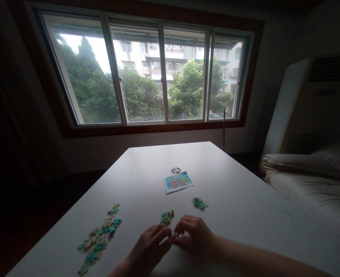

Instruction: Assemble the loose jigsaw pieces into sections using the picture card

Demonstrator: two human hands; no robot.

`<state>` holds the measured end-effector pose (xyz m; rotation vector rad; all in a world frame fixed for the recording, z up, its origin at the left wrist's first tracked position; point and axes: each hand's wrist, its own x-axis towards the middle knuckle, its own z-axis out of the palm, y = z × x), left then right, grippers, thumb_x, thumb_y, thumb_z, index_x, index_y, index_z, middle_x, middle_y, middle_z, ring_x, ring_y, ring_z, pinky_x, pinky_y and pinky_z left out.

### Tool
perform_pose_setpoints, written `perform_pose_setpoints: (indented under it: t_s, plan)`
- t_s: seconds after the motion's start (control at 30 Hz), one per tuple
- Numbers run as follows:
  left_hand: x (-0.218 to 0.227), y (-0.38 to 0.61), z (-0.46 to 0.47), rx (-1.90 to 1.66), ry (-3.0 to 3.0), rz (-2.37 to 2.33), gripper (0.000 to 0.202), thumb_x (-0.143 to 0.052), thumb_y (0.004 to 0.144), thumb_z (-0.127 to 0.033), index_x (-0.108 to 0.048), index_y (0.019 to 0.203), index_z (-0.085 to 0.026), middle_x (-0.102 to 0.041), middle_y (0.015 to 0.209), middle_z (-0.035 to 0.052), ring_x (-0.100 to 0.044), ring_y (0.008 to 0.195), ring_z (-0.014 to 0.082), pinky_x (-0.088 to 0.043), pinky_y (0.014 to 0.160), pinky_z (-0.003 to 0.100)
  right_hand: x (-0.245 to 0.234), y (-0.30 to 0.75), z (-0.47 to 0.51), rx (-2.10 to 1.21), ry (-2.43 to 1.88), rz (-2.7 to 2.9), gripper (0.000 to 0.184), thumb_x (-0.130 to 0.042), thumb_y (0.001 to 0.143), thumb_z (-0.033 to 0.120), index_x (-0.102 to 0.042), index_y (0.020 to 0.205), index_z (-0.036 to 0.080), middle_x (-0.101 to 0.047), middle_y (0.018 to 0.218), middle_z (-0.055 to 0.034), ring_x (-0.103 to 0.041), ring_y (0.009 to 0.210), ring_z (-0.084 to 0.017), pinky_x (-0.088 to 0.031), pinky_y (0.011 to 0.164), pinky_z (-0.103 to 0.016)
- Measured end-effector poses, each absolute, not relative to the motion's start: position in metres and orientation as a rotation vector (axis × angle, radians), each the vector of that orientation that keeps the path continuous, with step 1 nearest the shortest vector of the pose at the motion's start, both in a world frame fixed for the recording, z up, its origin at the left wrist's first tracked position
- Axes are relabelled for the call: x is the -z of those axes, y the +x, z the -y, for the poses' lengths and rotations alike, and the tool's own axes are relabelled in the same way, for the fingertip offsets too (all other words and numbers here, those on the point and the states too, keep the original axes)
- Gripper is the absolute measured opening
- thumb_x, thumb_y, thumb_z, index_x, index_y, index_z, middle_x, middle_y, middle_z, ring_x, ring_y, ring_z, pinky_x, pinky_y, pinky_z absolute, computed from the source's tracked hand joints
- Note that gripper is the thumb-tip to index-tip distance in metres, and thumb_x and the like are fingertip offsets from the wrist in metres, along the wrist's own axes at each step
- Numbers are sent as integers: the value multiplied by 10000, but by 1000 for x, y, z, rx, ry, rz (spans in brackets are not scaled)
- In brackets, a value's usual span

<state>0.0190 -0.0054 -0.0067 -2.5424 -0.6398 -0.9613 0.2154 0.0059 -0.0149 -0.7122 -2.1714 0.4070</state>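
Observation:
Over the near part of the white table, my left hand (152,246) and my right hand (195,237) meet fingertip to fingertip. Between them is a small jigsaw puzzle piece (175,235), mostly covered by the fingers; both hands are closed in a pinch on it. Just beyond the fingertips lies a small pile of jigsaw pieces (167,217) in green, yellow and dark colours. Another little pile (199,202) sits farther right, past my right hand. A long, spread-out heap of pieces (100,238), some teal and some plain tan side up, lies left of my left hand.
A picture card (179,182) with cartoon figures on blue lies mid-table, and a dark round mark or object (175,170) is behind it. The white table (147,169) narrows toward the window (141,77). A sofa (308,188) and a tall white cabinet-like unit (299,104) stand right.

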Motion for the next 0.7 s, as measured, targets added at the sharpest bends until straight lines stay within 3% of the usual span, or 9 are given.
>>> perform_pose_setpoints:
  t_s: [0.13,0.37,0.5,0.7]
  plan:
    - [5,18,6,939,-2529,628,167,-456,895,-119,-547,769,-180,-599,676,-11,-520,571,102,-404,527,194,15,215,-6,-377,-736,2159,276,-586,799,432,-567,683,183,-611,658,-23,-546,598,-143,-384,569,-238]
    - [9,16,4,935,-2583,641,166,-441,898,-126,-530,769,-182,-595,689,2,-536,587,122,-422,524,220,15,215,-4,-356,-708,2173,202,-572,819,372,-571,732,190,-600,666,-13,-545,610,-134,-389,581,-229]
    - [11,15,2,931,-2627,685,95,-482,877,-124,-548,918,-178,-612,753,19,-578,663,146,-480,580,247,15,214,-4,-352,-697,2166,205,-565,836,365,-565,736,186,-599,658,-13,-547,600,-130,-396,577,-224]
    - [9,15,1,956,-2634,724,181,-484,874,-134,-543,1040,-177,-646,881,44,-624,795,166,-533,678,271,16,215,-5,-377,-701,2154,256,-564,855,412,-575,752,179,-603,651,-16,-550,587,-126,-401,567,-216]
